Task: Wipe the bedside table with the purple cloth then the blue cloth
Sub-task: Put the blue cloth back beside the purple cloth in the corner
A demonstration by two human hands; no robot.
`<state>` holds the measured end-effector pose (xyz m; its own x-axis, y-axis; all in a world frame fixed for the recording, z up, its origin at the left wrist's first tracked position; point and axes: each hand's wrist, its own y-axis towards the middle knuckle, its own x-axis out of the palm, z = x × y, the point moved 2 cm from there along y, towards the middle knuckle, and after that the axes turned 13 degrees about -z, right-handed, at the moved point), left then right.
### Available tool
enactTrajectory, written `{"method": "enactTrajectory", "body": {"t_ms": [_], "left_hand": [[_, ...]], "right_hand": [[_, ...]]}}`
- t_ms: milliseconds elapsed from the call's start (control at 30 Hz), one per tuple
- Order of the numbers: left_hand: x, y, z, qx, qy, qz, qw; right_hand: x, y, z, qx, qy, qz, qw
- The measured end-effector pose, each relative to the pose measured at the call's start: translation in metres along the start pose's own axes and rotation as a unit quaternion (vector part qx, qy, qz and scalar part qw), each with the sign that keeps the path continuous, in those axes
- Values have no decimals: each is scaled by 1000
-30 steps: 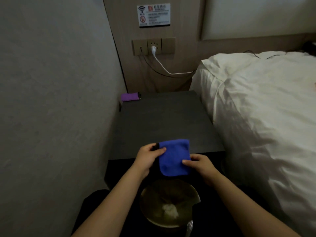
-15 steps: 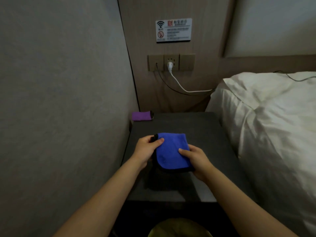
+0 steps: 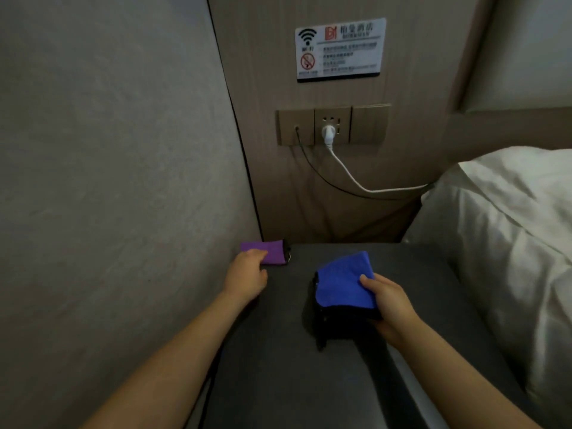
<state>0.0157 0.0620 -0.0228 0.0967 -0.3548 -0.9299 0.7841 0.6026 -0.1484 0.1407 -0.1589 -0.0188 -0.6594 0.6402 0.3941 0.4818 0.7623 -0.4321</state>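
Biggest thing here is the bed (image 3: 507,230) on my right, all soft rumpled white linen. Next to it is the bedside table (image 3: 309,382), a flat dark grey matte slab. My right hand (image 3: 388,308) pinches the blue cloth (image 3: 343,281), thumb on top and fingers curled under. It's fuzzy microfibre, folded into a rough square with a black edge drooping toward me, held just over the tabletop. The purple cloth (image 3: 267,251) sits in the far left corner against the wall, a little folded rectangle with its long side running left to right. My left hand (image 3: 247,275) touches its near edge, but honestly I can't tell if those fingers are gripping it.
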Motion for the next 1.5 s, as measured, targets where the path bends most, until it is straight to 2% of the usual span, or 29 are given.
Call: {"method": "enactTrajectory", "body": {"t_ms": [100,200,367,533,633,667,700,767,833,900,1000,1067,1167,1267,1300,1367,1433,1500], "left_hand": [[7,23,-11,14,102,-60,993],[11,40,-20,24,112,-68,991],[6,55,-31,41,105,-54,992],[-1,56,-34,-2,-40,-34,999],[-2,41,-30,-116,-170,75,976],[2,37,-31,-160,-210,82,961],[7,33,-32,-195,-234,61,951],[20,24,-33,-235,-251,8,939],[26,18,-36,-264,-265,12,927],[26,11,-35,-279,-262,37,923],[24,4,-29,-249,-256,90,930],[18,0,-25,-227,-250,134,932],[13,0,-28,-205,-211,183,938],[14,-3,-19,-131,-129,209,961],[19,-3,-14,-93,-103,192,971],[31,-6,-4,-48,-46,92,994],[46,-10,-2,-62,37,-26,997],[55,-15,-6,-89,86,-65,990]], "right_hand": [[11,24,2,23,48,-26,998],[29,43,5,45,72,-75,994],[57,74,25,72,-170,-48,982],[77,83,40,57,-192,-34,979],[88,88,44,45,-181,-27,982],[93,89,44,41,-204,-20,978],[96,90,42,32,-263,-4,964],[97,93,37,8,-432,42,901],[95,96,33,3,-519,73,852],[95,98,33,27,-538,61,841],[100,101,33,36,-576,6,817],[104,102,35,20,-592,-2,805],[105,100,34,-27,-609,32,792],[104,94,31,-143,-653,80,739],[104,94,32,-198,-674,64,709],[104,96,42,-262,-724,4,638],[99,98,53,-208,-758,-57,615],[89,99,58,-127,-777,-82,611]]}}
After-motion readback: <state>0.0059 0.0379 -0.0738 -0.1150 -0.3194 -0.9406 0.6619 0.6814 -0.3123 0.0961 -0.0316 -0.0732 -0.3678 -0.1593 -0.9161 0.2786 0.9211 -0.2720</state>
